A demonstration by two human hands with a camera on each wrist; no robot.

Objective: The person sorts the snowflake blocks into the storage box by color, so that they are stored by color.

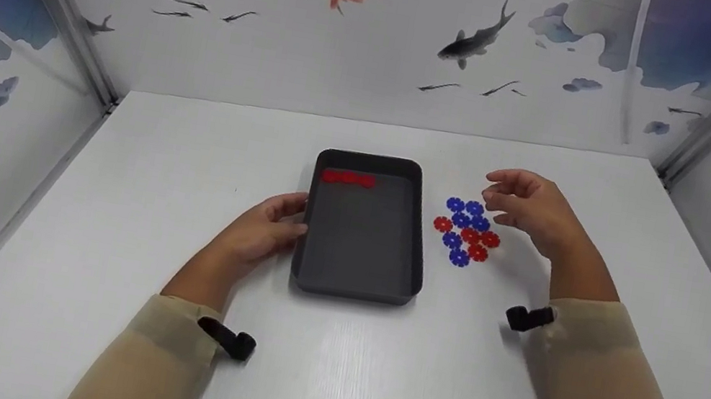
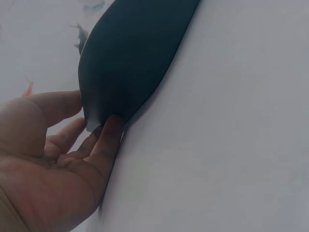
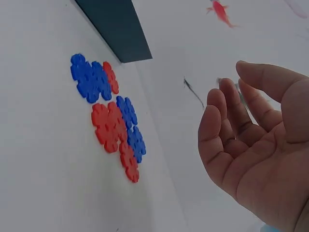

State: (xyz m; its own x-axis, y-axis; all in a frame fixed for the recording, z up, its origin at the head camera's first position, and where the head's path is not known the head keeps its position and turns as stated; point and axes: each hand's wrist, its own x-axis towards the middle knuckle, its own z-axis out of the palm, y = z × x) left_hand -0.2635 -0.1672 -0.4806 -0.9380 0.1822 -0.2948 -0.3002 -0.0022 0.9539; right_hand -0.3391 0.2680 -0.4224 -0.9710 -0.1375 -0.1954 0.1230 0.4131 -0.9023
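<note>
A dark grey rectangular tray (image 1: 361,252) lies on the white table, its long side pointing away from me. My left hand (image 1: 258,230) holds the tray's left side, the fingers and thumb against its wall, also seen in the left wrist view. Inside, at the far left, red notched plastic discs (image 1: 348,178) form a row. Right of the tray, blue notched discs (image 1: 461,220) and red discs (image 1: 477,252) lie flat in a loose group. Above and beyond this group's right side, my right hand (image 1: 530,205) hovers with loosely bent fingers; nothing shows between them in the right wrist view.
The white tabletop (image 1: 327,363) extends around the tray. A white panel (image 1: 377,79) painted with fish rises along the back edge, with similar panels at both sides. Black wrist mounts (image 1: 528,319) stick out from the sleeves.
</note>
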